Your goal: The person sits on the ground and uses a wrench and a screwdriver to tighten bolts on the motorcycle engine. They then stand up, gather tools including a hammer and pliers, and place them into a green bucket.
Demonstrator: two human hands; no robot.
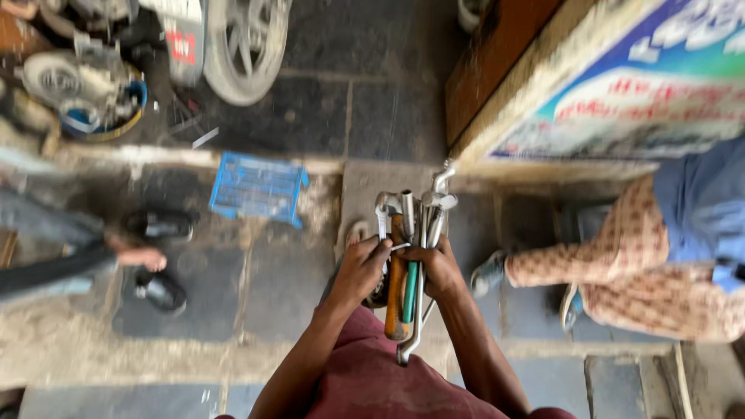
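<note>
a blue, green and white printed sign upper right, on a slanted board

Left hand and right hand close together, fingers curled shut, forearms extended forward.

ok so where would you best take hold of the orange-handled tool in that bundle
By the orange handle, on the stretch below the left hand and right hand. Come from underneath, at the person's own end: the handle hangs bare there, beside the green handle, while its upper end is packed among the metal wrenches. This is a judgement.
</note>
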